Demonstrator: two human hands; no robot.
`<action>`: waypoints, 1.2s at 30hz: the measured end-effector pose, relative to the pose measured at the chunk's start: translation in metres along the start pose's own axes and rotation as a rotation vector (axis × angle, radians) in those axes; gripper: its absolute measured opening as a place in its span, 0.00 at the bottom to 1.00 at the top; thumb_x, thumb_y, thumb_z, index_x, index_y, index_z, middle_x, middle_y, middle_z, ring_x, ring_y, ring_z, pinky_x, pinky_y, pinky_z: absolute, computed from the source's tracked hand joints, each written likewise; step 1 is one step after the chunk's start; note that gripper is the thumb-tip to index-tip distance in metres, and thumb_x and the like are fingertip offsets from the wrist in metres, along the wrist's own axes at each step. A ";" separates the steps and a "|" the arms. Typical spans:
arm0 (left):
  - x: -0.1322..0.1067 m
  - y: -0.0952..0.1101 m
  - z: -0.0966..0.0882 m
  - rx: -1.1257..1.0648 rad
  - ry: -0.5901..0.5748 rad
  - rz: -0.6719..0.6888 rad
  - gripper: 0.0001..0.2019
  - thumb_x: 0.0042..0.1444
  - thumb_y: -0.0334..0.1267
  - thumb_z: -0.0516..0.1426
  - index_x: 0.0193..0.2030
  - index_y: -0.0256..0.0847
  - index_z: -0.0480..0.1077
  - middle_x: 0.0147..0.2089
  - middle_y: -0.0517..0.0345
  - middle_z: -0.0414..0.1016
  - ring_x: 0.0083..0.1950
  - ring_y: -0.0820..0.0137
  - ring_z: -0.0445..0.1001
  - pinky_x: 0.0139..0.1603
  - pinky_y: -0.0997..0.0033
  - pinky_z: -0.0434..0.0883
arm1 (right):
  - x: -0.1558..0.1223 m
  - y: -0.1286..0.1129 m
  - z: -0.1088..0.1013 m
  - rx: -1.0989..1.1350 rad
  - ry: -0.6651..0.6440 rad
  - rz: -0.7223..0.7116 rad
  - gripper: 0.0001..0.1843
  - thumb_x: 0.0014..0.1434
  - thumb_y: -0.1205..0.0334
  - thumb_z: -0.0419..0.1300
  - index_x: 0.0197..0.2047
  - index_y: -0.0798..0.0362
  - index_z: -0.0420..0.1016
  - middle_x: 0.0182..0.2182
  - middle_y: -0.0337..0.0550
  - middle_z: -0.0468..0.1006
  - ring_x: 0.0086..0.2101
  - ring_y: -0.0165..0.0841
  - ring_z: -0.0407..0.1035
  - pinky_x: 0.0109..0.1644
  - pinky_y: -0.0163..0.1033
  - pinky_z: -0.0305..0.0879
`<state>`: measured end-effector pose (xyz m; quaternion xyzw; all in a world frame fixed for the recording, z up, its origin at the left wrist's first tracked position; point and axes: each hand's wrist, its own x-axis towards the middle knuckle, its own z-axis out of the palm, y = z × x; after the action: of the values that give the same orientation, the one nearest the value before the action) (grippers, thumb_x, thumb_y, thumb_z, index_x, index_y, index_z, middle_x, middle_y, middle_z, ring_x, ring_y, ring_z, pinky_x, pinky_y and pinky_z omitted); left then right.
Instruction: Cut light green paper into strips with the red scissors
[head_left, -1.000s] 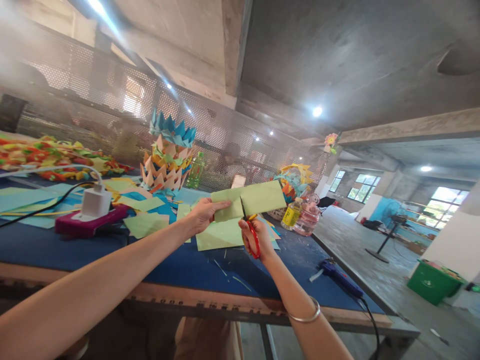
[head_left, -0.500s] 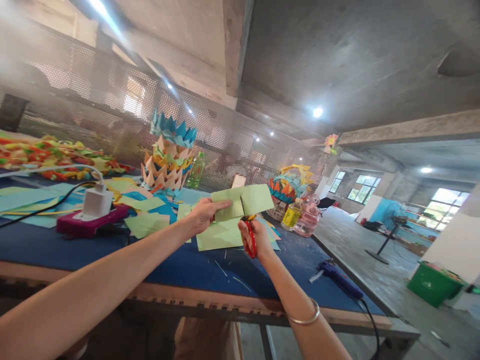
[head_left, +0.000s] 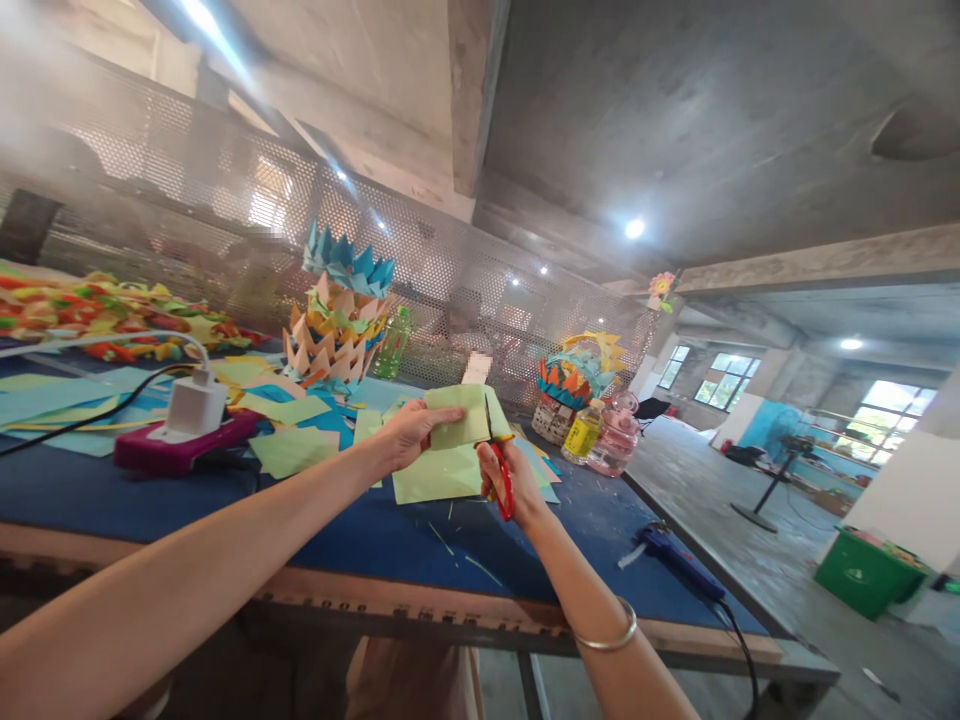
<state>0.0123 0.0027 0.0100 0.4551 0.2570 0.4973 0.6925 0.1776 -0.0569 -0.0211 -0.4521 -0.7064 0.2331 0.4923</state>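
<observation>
A piece of light green paper is pinched at its left edge by my left hand, thumb on top. My right hand grips red-handled scissors, their blade upright against the paper. Right of the blade, a strip of the paper leans back and is partly hidden. Below both hands a larger light green sheet lies on the blue tabletop, with other coloured sheets showing beside it.
A purple power strip with a white charger stands at left, near stacked paper crowns. Bottles and a paper-trimmed basket are at right. A blue glue gun lies by the right edge.
The scissors have cut further up through the green paper. The part right of the blade has swung back and looks narrower. Both hands stay nearly in place.
</observation>
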 end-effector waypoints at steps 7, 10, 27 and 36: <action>-0.004 0.002 0.004 -0.004 -0.013 -0.045 0.15 0.33 0.32 0.69 0.30 0.31 0.75 0.28 0.49 0.79 0.28 0.65 0.77 0.31 0.67 0.75 | 0.000 -0.001 -0.001 -0.010 -0.033 -0.005 0.25 0.56 0.37 0.49 0.30 0.54 0.64 0.14 0.33 0.62 0.14 0.25 0.58 0.17 0.31 0.56; -0.004 0.002 0.004 -0.014 -0.038 -0.060 0.14 0.34 0.31 0.69 0.31 0.32 0.75 0.28 0.49 0.79 0.28 0.64 0.77 0.31 0.66 0.76 | 0.000 -0.002 -0.001 0.003 -0.030 -0.017 0.26 0.57 0.37 0.49 0.29 0.54 0.64 0.13 0.33 0.61 0.14 0.24 0.56 0.17 0.31 0.54; -0.002 0.000 0.002 0.030 -0.061 -0.074 0.12 0.37 0.32 0.68 0.32 0.33 0.76 0.30 0.48 0.80 0.30 0.64 0.77 0.35 0.66 0.75 | 0.000 -0.007 -0.001 -0.003 -0.004 -0.054 0.23 0.59 0.42 0.51 0.37 0.56 0.69 0.13 0.32 0.62 0.14 0.25 0.56 0.19 0.31 0.54; -0.004 0.001 0.003 0.030 -0.047 -0.063 0.11 0.36 0.32 0.68 0.30 0.33 0.76 0.30 0.47 0.79 0.29 0.65 0.77 0.35 0.66 0.75 | 0.002 -0.008 0.001 0.019 0.025 -0.001 0.25 0.56 0.40 0.51 0.35 0.55 0.70 0.12 0.32 0.61 0.12 0.24 0.55 0.16 0.31 0.53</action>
<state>0.0128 -0.0025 0.0124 0.4687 0.2623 0.4604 0.7068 0.1732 -0.0591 -0.0141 -0.4497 -0.6983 0.2340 0.5055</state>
